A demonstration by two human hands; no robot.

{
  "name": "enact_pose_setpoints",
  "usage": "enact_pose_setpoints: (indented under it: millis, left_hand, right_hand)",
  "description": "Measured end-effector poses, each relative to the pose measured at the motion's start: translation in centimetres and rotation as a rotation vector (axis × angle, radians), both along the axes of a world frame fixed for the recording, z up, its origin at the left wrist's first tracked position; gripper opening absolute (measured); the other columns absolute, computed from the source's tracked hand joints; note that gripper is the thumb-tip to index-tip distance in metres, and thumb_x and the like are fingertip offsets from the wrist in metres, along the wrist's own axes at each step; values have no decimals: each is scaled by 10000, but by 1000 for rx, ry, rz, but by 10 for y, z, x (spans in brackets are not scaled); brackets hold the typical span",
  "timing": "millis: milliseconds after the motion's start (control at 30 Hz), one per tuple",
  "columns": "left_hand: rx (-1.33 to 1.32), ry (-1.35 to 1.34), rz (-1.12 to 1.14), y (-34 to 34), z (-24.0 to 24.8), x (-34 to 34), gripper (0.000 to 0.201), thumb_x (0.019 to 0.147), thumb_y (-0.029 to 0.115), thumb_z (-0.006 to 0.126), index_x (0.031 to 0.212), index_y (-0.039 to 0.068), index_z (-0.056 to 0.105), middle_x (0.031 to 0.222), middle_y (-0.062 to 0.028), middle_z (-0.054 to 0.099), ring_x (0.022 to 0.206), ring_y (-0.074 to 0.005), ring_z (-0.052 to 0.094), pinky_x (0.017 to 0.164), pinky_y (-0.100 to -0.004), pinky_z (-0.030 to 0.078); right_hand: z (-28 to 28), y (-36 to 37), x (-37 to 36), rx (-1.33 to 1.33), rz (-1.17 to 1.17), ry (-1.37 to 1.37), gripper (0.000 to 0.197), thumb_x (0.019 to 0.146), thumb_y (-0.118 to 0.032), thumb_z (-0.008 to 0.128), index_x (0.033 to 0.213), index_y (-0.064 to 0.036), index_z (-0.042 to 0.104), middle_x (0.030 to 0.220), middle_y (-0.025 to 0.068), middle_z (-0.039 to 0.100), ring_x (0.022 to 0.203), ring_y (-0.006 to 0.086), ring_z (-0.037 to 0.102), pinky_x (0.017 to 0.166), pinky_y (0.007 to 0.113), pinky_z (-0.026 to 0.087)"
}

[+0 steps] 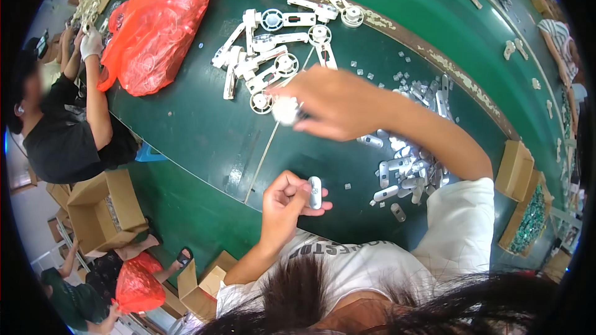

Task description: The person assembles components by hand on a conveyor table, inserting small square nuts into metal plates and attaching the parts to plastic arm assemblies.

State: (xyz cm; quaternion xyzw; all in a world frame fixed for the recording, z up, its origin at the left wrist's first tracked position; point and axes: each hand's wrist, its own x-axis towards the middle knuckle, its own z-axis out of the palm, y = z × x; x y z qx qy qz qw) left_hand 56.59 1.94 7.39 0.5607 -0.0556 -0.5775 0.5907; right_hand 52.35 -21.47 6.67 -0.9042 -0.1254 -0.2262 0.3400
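Observation:
My left hand (287,206) is closed near the table's front edge, pinching a small silver oblong cover (315,193) between thumb and fingers. Farther forward, my right hand (332,104) reaches across the table, slightly blurred. Its fingers close on a white round-ended plastic part (287,111), whose remainder the hand hides. Just beyond that hand lies a loose pile of white plastic parts (273,62) with ring-shaped ends and long slotted arms. Beneath and beside my right forearm, many silver oblong covers (406,164) are heaped, with tiny clear pieces (400,77) scattered around them.
A large red plastic bag (164,31) stands at the far left, beside a gloved co-worker (62,118). The green conveyor belt (434,9) beyond the table's worn rim carries a few white parts. Cardboard boxes (108,211) stand at lower left, with another box (514,170) at right.

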Motion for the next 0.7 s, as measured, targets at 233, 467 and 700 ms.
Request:
enact_pose_setpoints:
  millis: [233, 467, 700]
  left_hand:
    - [-104, 118, -127, -51, -10, 3, 98, 923, 98, 502, 863, 22, 487, 934, -225, 643, 781, -289, 680, 602, -318, 597]
    - [-84, 244, -328, -82, -13, -16, 101, 924, 130, 528, 917, 31, 508, 958, -157, 649, 820, -226, 674, 652, -310, 585]
    - [-111, 299, -319, -83, -8, -29, 113, 943, 119, 466, 899, 20, 497, 901, -138, 644, 778, -237, 682, 659, -320, 601]
  right_hand:
    - [15, -18, -76, 1540, -221, -51, 311, 892, -313, 512, 1039, -40, 493, 786, 60, 467, 703, 118, 468, 599, 228, 398]
    - [15, 26, -115, 1139, -434, 27, 250, 907, -187, 546, 1102, -31, 563, 911, 44, 587, 770, 70, 534, 649, 208, 444]
    - [-7, 35, -119, 649, -494, 98, 221, 975, -185, 331, 1021, -6, 451, 926, 135, 542, 794, 186, 521, 707, 303, 424]
